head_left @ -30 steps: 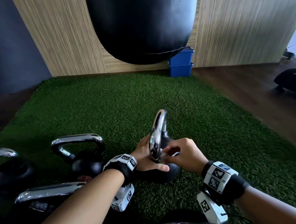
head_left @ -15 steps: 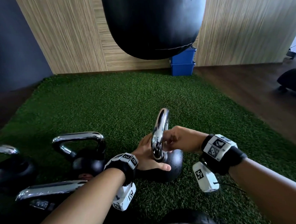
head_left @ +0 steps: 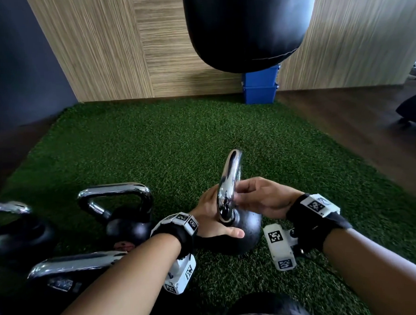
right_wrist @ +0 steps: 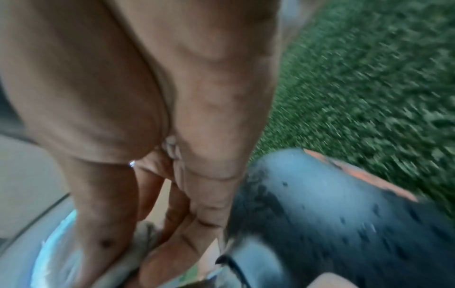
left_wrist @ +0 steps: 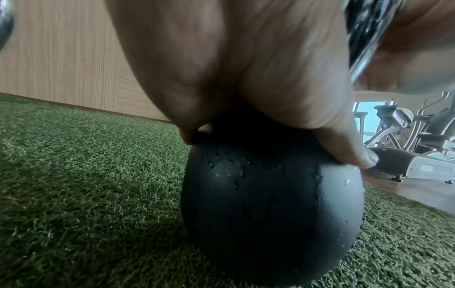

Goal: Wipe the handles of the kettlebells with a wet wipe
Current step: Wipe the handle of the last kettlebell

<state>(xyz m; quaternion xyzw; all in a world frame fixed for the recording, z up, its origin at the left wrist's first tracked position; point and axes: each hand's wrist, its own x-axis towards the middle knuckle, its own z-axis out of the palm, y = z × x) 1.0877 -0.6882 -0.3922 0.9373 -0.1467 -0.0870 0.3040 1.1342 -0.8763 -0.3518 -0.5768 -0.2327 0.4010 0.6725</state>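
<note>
A black kettlebell [head_left: 250, 229] stands on the green turf [head_left: 167, 145], its chrome handle [head_left: 231, 180] edge-on to me. My left hand [head_left: 215, 219] grips the top of the ball from the left, thumb across its near side; in the left wrist view the thumb [left_wrist: 354, 155] and a finger press on the wet-spotted ball [left_wrist: 270, 204]. My right hand [head_left: 243, 199] curls round the lower handle from the right. The blurred right wrist view shows a crumpled grey wet wipe [right_wrist: 144, 236] under its fingers against the chrome handle [right_wrist: 49, 245].
Three more kettlebells stand at left [head_left: 123, 210], [head_left: 15, 232], [head_left: 75, 263], and another at the bottom edge [head_left: 265, 308]. A black punching bag [head_left: 248, 27] hangs ahead above a blue box [head_left: 260, 87]. Wooden floor [head_left: 357, 137] lies to the right.
My right hand has moved from the near, low part of the handle up and round to its right side. The left hand has stayed on the ball.
</note>
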